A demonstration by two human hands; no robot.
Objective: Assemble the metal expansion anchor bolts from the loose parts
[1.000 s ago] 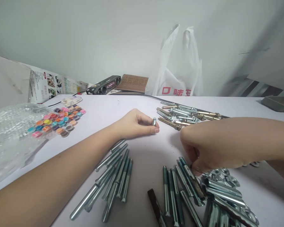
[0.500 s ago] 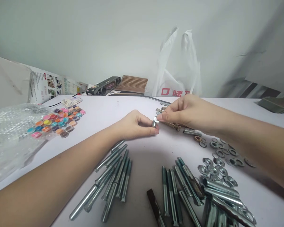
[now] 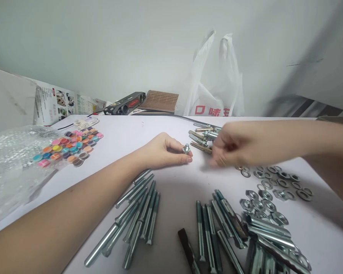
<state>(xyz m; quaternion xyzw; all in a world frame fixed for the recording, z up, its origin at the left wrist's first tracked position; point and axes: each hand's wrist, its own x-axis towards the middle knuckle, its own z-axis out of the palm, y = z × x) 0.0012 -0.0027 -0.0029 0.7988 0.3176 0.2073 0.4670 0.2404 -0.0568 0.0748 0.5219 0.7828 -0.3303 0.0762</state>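
My left hand [image 3: 168, 151] pinches a small metal bolt [image 3: 186, 147] upright between thumb and fingertips. A washer sits around the bolt near its top, and the lower part is hidden by the fingers. My right hand [image 3: 231, 146] is smeared by motion to the right of it, apart from the bolt, so its fingers do not show clearly. Just behind the right hand lies a pile of bolts with sleeves [image 3: 201, 137]. Washers [image 3: 282, 183] and hex nuts [image 3: 258, 205] lie on the table in front of and right of that hand.
Bolt rods [image 3: 137, 217] lie at front left, more rods [image 3: 208, 232] at front centre, metal sleeves [image 3: 271, 236] at front right. Colourful round pieces [image 3: 71, 146] rest by bubble wrap [image 3: 20, 167] on the left. A white plastic bag [image 3: 214, 87] stands at the back.
My right hand has moved away from the bolt to the right and slightly down. The bolt's top with its washer is now uncovered. My left hand has stayed in place.
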